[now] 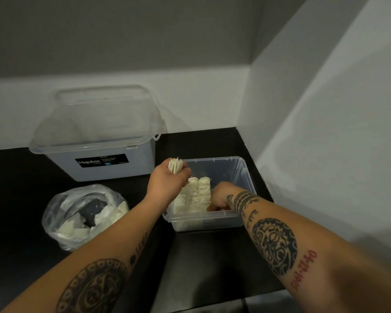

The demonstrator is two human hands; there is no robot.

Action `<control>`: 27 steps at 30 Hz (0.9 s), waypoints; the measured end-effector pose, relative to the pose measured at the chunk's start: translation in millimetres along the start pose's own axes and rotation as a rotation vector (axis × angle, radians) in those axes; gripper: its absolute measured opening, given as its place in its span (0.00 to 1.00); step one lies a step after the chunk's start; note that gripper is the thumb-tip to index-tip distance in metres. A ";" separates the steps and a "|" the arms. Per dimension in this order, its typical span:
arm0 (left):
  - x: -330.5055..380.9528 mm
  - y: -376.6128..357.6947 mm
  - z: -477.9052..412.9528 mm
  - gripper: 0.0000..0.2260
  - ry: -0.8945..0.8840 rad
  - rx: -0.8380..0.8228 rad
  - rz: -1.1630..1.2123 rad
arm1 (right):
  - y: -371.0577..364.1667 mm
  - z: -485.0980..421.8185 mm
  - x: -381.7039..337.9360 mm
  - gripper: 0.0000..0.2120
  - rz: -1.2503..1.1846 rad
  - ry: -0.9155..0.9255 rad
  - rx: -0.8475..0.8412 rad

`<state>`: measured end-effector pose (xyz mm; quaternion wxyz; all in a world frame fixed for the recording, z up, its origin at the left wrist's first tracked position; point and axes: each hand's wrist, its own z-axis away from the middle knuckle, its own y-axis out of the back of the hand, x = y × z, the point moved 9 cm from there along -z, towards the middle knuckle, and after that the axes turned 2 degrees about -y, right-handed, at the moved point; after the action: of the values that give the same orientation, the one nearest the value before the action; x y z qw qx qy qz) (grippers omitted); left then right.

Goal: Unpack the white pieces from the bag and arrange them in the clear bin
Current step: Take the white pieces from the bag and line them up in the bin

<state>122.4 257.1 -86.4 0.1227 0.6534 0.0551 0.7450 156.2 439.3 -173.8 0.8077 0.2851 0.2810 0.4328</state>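
A small clear bin stands on the black table near the right wall. Rows of white pieces fill its left half. My left hand hovers over the bin's left rim and grips a small stack of white pieces that stick up out of the fist. My right hand reaches down inside the bin beside the rows, fingers curled low near the front wall; whether it holds anything is hidden. An open clear plastic bag with more white pieces lies to the left.
A large clear lidded storage box with a black label stands at the back left against the wall. White walls close off the back and the right side. The black table ends at a front edge near the lower right.
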 end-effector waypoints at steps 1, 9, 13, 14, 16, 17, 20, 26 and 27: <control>0.0 -0.5 -0.2 0.05 0.005 -0.004 0.007 | 0.0 0.0 0.8 0.19 -0.020 -0.005 -0.009; -3.0 -10.7 -7.4 0.15 0.217 -0.118 0.225 | 13.5 9.1 3.6 0.11 -0.268 -0.025 -0.036; 1.6 -24.1 -1.0 0.18 0.181 -0.250 0.210 | 48.9 23.8 1.6 0.14 -0.434 0.089 0.097; 3.8 -25.0 0.7 0.17 0.148 -0.268 0.174 | 61.0 29.7 -0.6 0.14 -0.459 0.141 0.168; 9.2 -25.0 2.3 0.15 0.085 -0.283 0.078 | 77.3 45.2 -4.3 0.11 -0.569 0.222 0.246; 11.4 -24.7 2.4 0.15 0.059 -0.283 0.033 | 80.3 52.6 -6.5 0.08 -0.652 0.255 0.237; 19.3 -24.1 5.3 0.17 0.005 -0.263 0.000 | 79.3 72.6 -16.9 0.07 -0.828 0.369 0.121; 27.7 -23.5 10.7 0.17 -0.058 -0.238 -0.017 | 71.2 85.1 -20.2 0.07 -0.777 0.464 0.126; 25.5 -22.8 9.4 0.17 -0.055 -0.234 -0.030 | 71.1 83.8 -18.8 0.06 -0.790 0.458 0.142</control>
<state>131.2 284.8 -66.2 0.2106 0.6540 -0.0258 0.7261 167.8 437.9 -63.0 0.8062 0.1077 0.5684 0.1235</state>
